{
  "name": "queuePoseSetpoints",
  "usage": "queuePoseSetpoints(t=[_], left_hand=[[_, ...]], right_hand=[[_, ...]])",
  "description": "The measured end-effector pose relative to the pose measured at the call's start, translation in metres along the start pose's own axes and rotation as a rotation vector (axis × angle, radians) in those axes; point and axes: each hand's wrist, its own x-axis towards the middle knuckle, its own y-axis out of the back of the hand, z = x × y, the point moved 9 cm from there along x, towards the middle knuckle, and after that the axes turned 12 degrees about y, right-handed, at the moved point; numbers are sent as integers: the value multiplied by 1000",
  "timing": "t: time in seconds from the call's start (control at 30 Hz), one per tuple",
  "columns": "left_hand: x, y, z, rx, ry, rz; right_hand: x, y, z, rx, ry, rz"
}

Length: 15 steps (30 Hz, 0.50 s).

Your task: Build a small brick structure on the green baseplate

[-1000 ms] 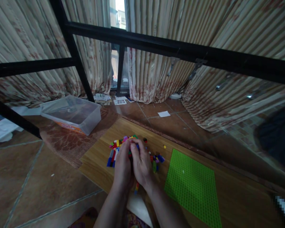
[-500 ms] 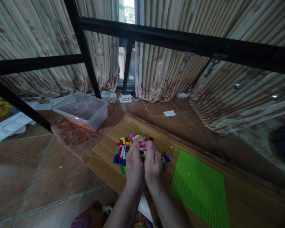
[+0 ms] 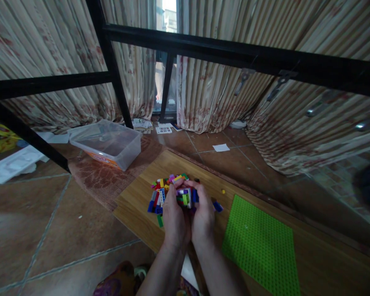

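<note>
My left hand (image 3: 174, 213) and my right hand (image 3: 202, 211) are cupped together, wrists close, over a pile of toy building bricks. Between the palms sits a cluster of bricks (image 3: 185, 199) in green, white and purple. Fingers of both hands curl round its far side. Loose bricks (image 3: 156, 201) in blue, red, white and yellow spread out left of my left hand. Just right of my right hand lies a blue brick (image 3: 217, 206). How many bricks the hands enclose is hidden.
A green studded baseplate (image 3: 261, 242) lies on the wooden table (image 3: 141, 193) to the right. One small yellow brick (image 3: 223, 191) rests near the far edge. A clear plastic bin (image 3: 110, 144) stands at the back left. Black metal bars (image 3: 203, 45) cross in front of the curtains.
My hands have parted slightly at the top, the right one shifting right, so more of the bricks between them shows.
</note>
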Motion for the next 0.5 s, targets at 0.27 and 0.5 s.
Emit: queuePoseSetpoints(t=[0.27,0.5], left_hand=[[-16,-9,18,455,-118,3],[-25,-25,25,492,-242,-122]], right_hand=[[-5,-4,-24,-261,202,-77],[-6,-11,-36,-188,258,-121]])
